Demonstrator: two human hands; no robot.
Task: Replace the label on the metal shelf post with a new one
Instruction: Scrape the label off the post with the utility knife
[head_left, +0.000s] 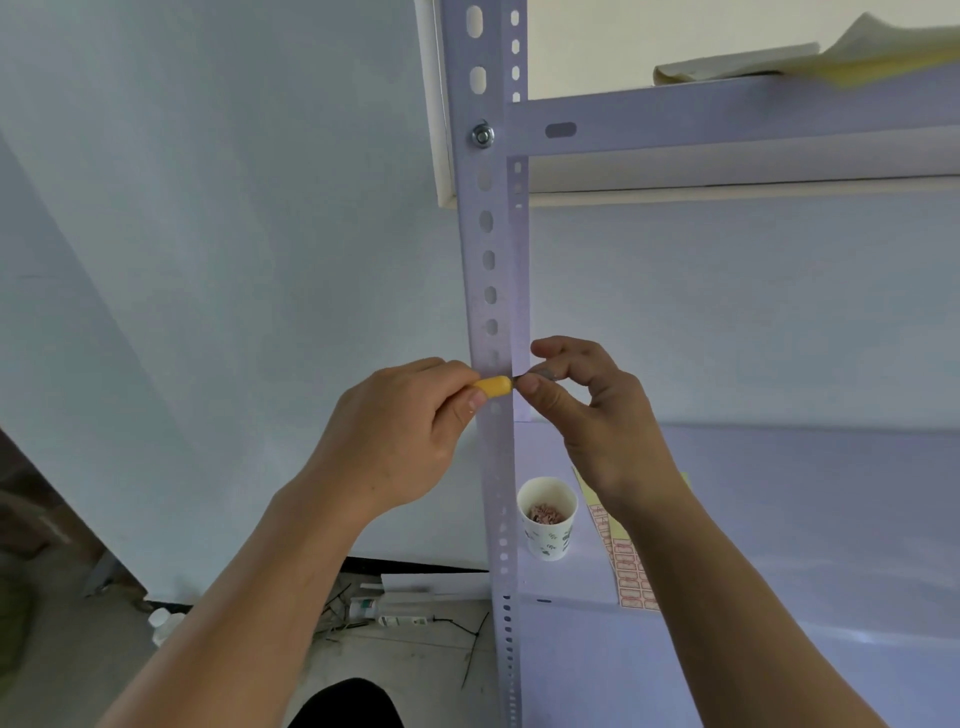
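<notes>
Post (488, 260): pale lilac painted metal angle, matte, punched with oval and round slots. It runs 12 to 6 through mid-frame. A bright bolt (482, 136) sits toward 12, where the cross beam (727, 119) joins.

Your left hand (400, 431) is at 9 o'clock of the post, fingers curled tight round a yellow-handled tool (493, 386). The handle is smooth, rounded plastic lying across the post face; its tip is too small to make out.

Your right hand (597, 410) is at 3 o'clock. Thumb and forefinger pinch a grey bit (545, 374) at the tool's tip, other fingers loosely bent. You cannot tell whether that bit is label.

Label sheet (631, 577): at 5 o'clock of the hands, flat on the shelf board (779, 519), partly under your right forearm. It has a yellow backing and rows of red-bordered rectangles, with no legible writing.

Paper cup (548, 519): at 6 o'clock, just beside the post. It is white with a green leaf print and holds pinkish scraps.

Tube (389, 613) on the floor at 7 o'clock; its print is blurred.
</notes>
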